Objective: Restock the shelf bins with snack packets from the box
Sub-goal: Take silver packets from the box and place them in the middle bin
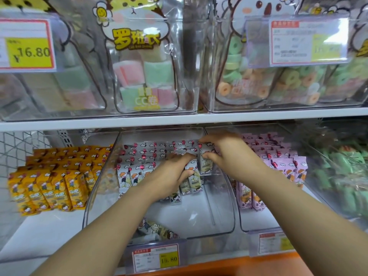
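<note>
Both hands inside clear middle bin (225, 198). Left hand (171, 176) curled on grey-white snack packets (139, 156), fingertips buried between packs, grip unclear. Right hand (229, 156) pinching upright packet (206, 166) between thumb and fingers. Loose packet (159, 230) nearer wrists, half hidden behind price tag (156, 257).

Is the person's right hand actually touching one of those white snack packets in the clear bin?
Touching. The head view shows the right hand pinching an upright white snack packet between thumb and fingers, with no gap visible.
</note>
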`<action>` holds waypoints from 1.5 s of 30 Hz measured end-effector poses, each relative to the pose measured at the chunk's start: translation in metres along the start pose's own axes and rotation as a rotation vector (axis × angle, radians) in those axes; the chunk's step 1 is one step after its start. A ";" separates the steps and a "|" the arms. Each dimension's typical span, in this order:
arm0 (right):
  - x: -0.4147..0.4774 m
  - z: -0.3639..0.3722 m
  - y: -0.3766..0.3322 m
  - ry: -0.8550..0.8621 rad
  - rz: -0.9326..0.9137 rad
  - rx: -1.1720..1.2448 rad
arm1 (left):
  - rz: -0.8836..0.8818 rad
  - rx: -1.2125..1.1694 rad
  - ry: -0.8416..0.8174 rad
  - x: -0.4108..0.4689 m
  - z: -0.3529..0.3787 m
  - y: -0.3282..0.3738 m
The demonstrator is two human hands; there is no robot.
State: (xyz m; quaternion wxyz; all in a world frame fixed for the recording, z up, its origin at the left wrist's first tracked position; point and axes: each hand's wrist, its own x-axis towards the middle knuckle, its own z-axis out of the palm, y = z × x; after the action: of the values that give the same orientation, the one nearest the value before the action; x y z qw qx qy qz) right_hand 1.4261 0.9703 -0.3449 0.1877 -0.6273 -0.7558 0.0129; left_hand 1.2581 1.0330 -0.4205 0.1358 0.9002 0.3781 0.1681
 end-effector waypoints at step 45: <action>-0.016 0.047 -0.058 -0.274 -0.074 0.133 | -0.092 0.150 0.371 -0.119 -0.059 0.001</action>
State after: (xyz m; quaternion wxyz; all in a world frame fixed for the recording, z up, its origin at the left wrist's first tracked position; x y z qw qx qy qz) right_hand 1.3599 0.9528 -0.3780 0.1242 -0.5776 -0.7943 0.1417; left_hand 1.1566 0.9533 -0.3901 0.0040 0.8432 0.4488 0.2959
